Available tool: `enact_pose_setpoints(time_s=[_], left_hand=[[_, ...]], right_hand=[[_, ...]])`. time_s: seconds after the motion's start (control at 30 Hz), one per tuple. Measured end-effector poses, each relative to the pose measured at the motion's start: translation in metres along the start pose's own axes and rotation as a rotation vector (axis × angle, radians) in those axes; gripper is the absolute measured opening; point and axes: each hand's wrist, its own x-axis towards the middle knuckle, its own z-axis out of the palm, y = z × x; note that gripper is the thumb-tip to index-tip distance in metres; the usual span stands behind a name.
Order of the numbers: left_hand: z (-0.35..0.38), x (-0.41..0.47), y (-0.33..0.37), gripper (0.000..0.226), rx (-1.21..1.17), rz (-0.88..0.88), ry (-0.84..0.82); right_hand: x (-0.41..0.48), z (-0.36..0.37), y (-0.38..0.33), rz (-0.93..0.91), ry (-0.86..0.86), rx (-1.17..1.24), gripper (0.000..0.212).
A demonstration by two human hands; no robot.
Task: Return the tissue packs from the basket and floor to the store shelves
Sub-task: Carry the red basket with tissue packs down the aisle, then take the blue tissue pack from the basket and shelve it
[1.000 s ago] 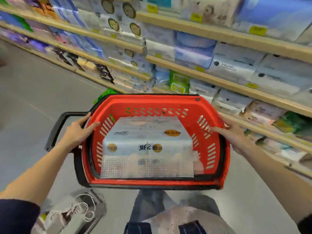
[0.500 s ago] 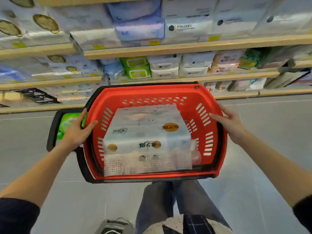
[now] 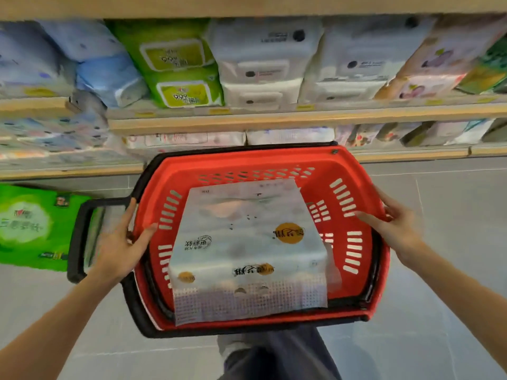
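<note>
A red basket [image 3: 365, 292] with a black rim and handle hangs in front of me, carried between both hands. My left hand [image 3: 120, 242] grips its left rim, thumb inside and fingers outside. My right hand [image 3: 395, 226] holds the right rim the same way. Inside the basket lies a large white tissue pack [image 3: 247, 250] with orange round logos, and it fills most of the floor of the basket. A green tissue pack [image 3: 30, 229] lies on the grey floor at the left, beside the basket's handle. The wooden store shelves [image 3: 301, 119] run across the top.
The shelves hold white, blue, green and patterned tissue packs packed close together. Grey tiled floor [image 3: 452, 270] spreads to the right and below. My legs [image 3: 277, 357] show under the basket.
I have turned to face the shelves and come closer; they now run straight across the top. The green pack on the floor has come into full view. Both hands keep their hold.
</note>
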Motion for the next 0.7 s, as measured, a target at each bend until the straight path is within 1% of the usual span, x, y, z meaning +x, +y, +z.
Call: enact_pose_setpoints(time_s=[0.07, 0.17, 0.23, 0.3, 0.37, 0.47, 0.6, 0.7], left_hand=[[0.025, 0.024, -0.003, 0.087, 0.031, -0.007, 0.005], [0.055, 0.057, -0.014, 0.084, 0.029, -0.005, 0.013], [0.071, 0.075, -0.017, 0.080, 0.015, 0.024, 0.024], [0.082, 0.086, -0.016, 0.070, 0.027, 0.082, 0.062], [0.085, 0.090, -0.015, 0.066, 0.028, 0.126, 0.079], [0.083, 0.088, -0.014, 0.066, 0.024, 0.106, 0.072], [0.080, 0.085, -0.010, 0.066, -0.013, 0.099, 0.019], [0.078, 0.089, -0.014, 0.067, -0.041, 0.098, -0.025]], right_hand=[[0.030, 0.010, 0.017, -0.005, 0.017, -0.014, 0.069], [0.069, 0.022, 0.038, -0.015, 0.045, -0.032, 0.070], [0.087, 0.027, 0.051, -0.020, 0.071, -0.042, 0.068], [0.098, 0.029, 0.061, -0.033, 0.104, -0.046, 0.066], [0.106, 0.031, 0.066, -0.048, 0.131, -0.036, 0.064], [0.108, 0.035, 0.063, -0.046, 0.137, -0.023, 0.066], [0.099, 0.036, 0.051, -0.021, 0.109, -0.034, 0.084], [0.098, 0.033, 0.046, 0.005, 0.068, -0.083, 0.074]])
